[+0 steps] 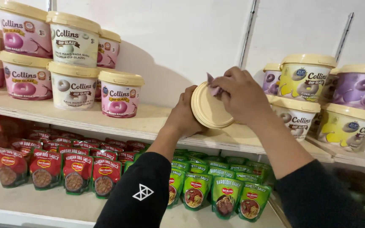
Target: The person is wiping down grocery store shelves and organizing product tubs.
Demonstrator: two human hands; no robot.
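My left hand (183, 116) grips a round tub (208, 113) from behind, its cream lid tilted toward me above the wooden shelf (148, 122). Pressed against the lid's upper right edge is a small pinkish cloth (213, 86), held by my right hand (241, 95). Both forearms wear black sleeves. The tub's body is hidden behind the lid and my hands.
Stacked white and pink tubs (73, 63) with cream lids stand on the shelf at left; yellow and purple tubs (317, 93) stand at right. On the lower shelf stand red sauce pouches (77, 169) and green sauce pouches (216, 190). White wall with metal shelf rails behind.
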